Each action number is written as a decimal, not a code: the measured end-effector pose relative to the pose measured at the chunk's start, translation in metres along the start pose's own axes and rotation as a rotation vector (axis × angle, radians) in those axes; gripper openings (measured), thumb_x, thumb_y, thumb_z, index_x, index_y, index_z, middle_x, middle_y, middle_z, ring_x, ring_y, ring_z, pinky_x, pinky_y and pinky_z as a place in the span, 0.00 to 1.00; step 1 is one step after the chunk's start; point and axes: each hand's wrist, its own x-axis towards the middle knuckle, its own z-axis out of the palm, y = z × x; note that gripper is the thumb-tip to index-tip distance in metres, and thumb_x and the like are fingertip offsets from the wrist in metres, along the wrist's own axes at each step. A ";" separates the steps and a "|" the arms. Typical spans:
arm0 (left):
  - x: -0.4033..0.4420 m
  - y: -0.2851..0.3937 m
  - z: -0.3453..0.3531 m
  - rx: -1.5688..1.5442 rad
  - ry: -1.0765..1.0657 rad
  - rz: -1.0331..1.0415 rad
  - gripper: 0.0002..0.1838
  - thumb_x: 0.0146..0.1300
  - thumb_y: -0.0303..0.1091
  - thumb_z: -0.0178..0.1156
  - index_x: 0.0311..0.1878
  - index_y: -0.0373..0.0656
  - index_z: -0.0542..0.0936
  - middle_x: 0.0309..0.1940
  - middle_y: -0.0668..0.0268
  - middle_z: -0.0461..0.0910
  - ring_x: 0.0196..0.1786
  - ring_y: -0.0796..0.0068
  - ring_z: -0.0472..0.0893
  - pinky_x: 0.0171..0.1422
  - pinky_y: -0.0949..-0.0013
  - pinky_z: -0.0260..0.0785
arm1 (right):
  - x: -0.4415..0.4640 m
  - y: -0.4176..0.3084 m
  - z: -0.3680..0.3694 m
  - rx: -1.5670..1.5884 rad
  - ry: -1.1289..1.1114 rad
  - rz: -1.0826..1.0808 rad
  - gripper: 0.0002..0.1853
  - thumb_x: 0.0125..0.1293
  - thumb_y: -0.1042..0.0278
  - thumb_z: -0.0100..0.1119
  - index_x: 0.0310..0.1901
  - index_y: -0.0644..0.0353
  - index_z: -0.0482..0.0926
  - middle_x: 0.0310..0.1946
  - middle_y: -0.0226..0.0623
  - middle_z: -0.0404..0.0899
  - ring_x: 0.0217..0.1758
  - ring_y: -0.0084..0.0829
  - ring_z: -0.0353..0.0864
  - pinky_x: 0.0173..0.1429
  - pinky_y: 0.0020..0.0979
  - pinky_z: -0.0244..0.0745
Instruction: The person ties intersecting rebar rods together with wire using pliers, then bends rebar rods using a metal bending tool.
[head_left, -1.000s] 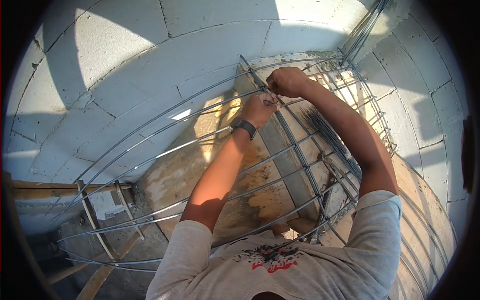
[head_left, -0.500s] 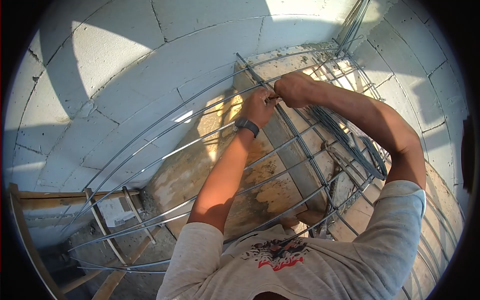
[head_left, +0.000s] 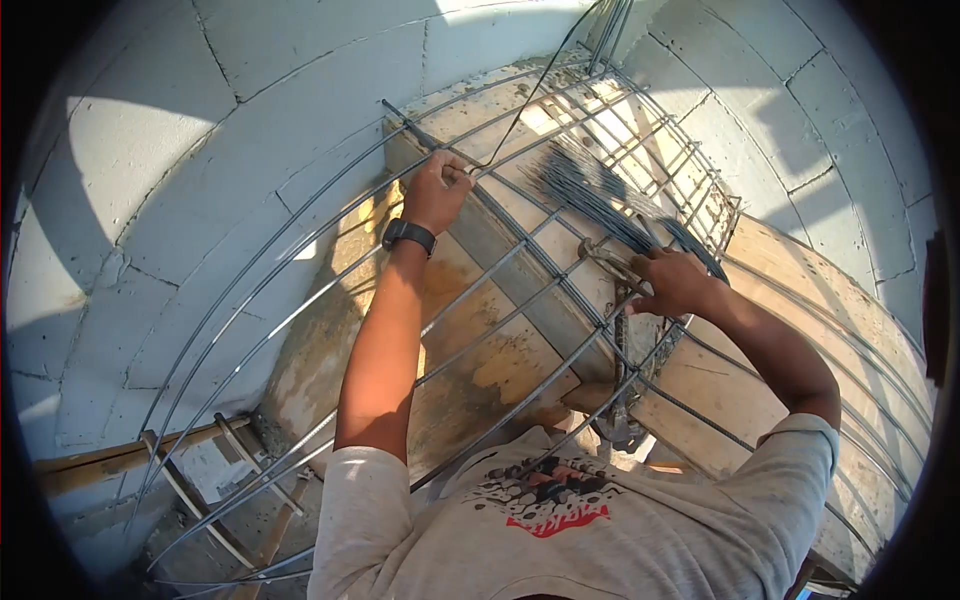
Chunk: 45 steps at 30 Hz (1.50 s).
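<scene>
I pinch the thin dark wire [head_left: 522, 107] between thumb and fingertips of my left grip [head_left: 438, 195], beside the steel bars [head_left: 525, 238], near where they cross; its long tail rises away toward the wall [head_left: 330, 110]. A light, steady pinch close to the crossing seems best here, since slack near the fingers could let the wire spring off line.

My right grip [head_left: 680, 283] is down at the pincers [head_left: 605, 258], which lie across the bars beside the loose bundle of wires [head_left: 600, 205]. My fingers are around the handle end, but they cover it, so I cannot tell whether they are clenched on it or only resting there. I would take the handles squarely, clear of the bundle, so that no loose strand comes up with them, and lift without jarring the bars near my left grip.
</scene>
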 end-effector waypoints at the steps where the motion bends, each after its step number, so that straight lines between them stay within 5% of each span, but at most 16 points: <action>1: 0.000 -0.005 0.004 -0.002 -0.012 -0.025 0.12 0.62 0.35 0.71 0.46 0.41 0.85 0.40 0.60 0.86 0.43 0.63 0.86 0.52 0.61 0.78 | -0.008 0.004 0.028 0.062 0.077 0.049 0.27 0.67 0.47 0.69 0.56 0.61 0.80 0.49 0.53 0.82 0.56 0.56 0.85 0.57 0.52 0.81; 8: -0.013 0.005 0.000 0.279 -0.062 -0.031 0.14 0.63 0.40 0.72 0.46 0.43 0.83 0.41 0.56 0.88 0.45 0.54 0.88 0.51 0.56 0.79 | -0.006 0.017 0.030 0.131 0.214 0.140 0.25 0.67 0.54 0.67 0.59 0.63 0.78 0.51 0.54 0.81 0.53 0.57 0.85 0.57 0.54 0.80; 12: -0.018 0.017 -0.002 0.267 -0.042 -0.088 0.15 0.63 0.46 0.72 0.44 0.46 0.87 0.40 0.58 0.89 0.45 0.54 0.88 0.50 0.55 0.79 | -0.002 -0.009 -0.046 0.019 0.092 0.127 0.16 0.74 0.59 0.57 0.56 0.59 0.80 0.50 0.50 0.82 0.51 0.53 0.87 0.56 0.52 0.82; 17: -0.022 0.023 0.000 0.326 -0.002 -0.151 0.13 0.64 0.47 0.71 0.44 0.49 0.87 0.40 0.57 0.89 0.46 0.52 0.87 0.50 0.52 0.79 | 0.034 -0.039 -0.104 -0.114 0.028 0.066 0.31 0.75 0.63 0.55 0.79 0.37 0.69 0.41 0.43 0.87 0.44 0.46 0.89 0.47 0.46 0.83; 21: -0.023 0.033 0.000 0.334 -0.001 -0.181 0.09 0.66 0.43 0.70 0.44 0.50 0.87 0.39 0.60 0.89 0.47 0.53 0.87 0.50 0.50 0.79 | 0.086 -0.036 -0.122 -0.298 0.198 0.065 0.40 0.70 0.76 0.52 0.82 0.32 0.64 0.57 0.51 0.84 0.48 0.45 0.90 0.47 0.43 0.84; 24: -0.026 0.036 0.000 0.344 0.011 -0.173 0.09 0.66 0.42 0.70 0.44 0.50 0.86 0.40 0.60 0.89 0.48 0.53 0.87 0.51 0.49 0.80 | 0.114 -0.028 -0.132 -0.394 0.315 0.006 0.42 0.69 0.79 0.50 0.83 0.31 0.61 0.59 0.54 0.80 0.48 0.47 0.89 0.52 0.41 0.85; 28: -0.028 0.030 0.003 0.344 0.046 -0.132 0.11 0.65 0.45 0.71 0.45 0.50 0.86 0.38 0.56 0.89 0.45 0.50 0.88 0.49 0.50 0.79 | 0.145 -0.025 -0.137 -0.589 0.371 -0.054 0.36 0.76 0.69 0.54 0.82 0.30 0.62 0.69 0.48 0.72 0.70 0.46 0.77 0.58 0.38 0.86; 29: -0.028 0.029 0.003 0.352 0.045 -0.132 0.11 0.66 0.45 0.71 0.45 0.51 0.87 0.38 0.56 0.89 0.45 0.50 0.88 0.49 0.50 0.79 | 0.148 -0.029 -0.139 -0.573 0.378 -0.080 0.33 0.78 0.61 0.55 0.81 0.28 0.63 0.71 0.44 0.71 0.75 0.45 0.70 0.65 0.43 0.81; 32: -0.030 0.028 0.006 0.383 0.068 -0.124 0.11 0.66 0.44 0.71 0.45 0.51 0.87 0.38 0.56 0.89 0.45 0.49 0.88 0.48 0.49 0.79 | 0.205 0.015 -0.099 -0.716 0.817 -0.356 0.31 0.79 0.57 0.52 0.81 0.25 0.63 0.70 0.42 0.71 0.75 0.47 0.69 0.76 0.49 0.69; 33: -0.029 0.028 0.006 0.395 0.081 -0.118 0.11 0.65 0.44 0.71 0.45 0.51 0.87 0.38 0.56 0.89 0.44 0.49 0.88 0.48 0.49 0.79 | 0.202 0.006 -0.102 -0.639 0.726 -0.316 0.30 0.80 0.55 0.49 0.81 0.23 0.62 0.74 0.42 0.69 0.79 0.46 0.65 0.84 0.52 0.57; 36: -0.030 0.028 0.008 0.385 0.098 -0.113 0.09 0.65 0.44 0.71 0.43 0.52 0.88 0.36 0.57 0.89 0.42 0.50 0.88 0.46 0.49 0.79 | 0.176 -0.028 -0.131 -0.732 0.567 -0.220 0.31 0.82 0.57 0.44 0.83 0.20 0.56 0.79 0.41 0.65 0.83 0.44 0.61 0.86 0.50 0.55; 40: -0.030 0.034 0.006 0.354 0.082 -0.160 0.08 0.66 0.42 0.71 0.42 0.52 0.88 0.36 0.58 0.89 0.42 0.50 0.88 0.46 0.48 0.80 | 0.182 -0.027 -0.137 -0.791 0.616 -0.257 0.31 0.82 0.59 0.45 0.83 0.19 0.57 0.78 0.39 0.66 0.82 0.37 0.64 0.83 0.46 0.62; 45: -0.031 0.037 0.005 0.382 0.074 -0.132 0.08 0.67 0.41 0.71 0.44 0.51 0.89 0.37 0.59 0.90 0.44 0.50 0.89 0.48 0.48 0.82 | 0.189 -0.025 -0.151 -0.880 0.603 -0.279 0.28 0.79 0.59 0.50 0.79 0.38 0.67 0.66 0.32 0.76 0.70 0.30 0.73 0.76 0.40 0.63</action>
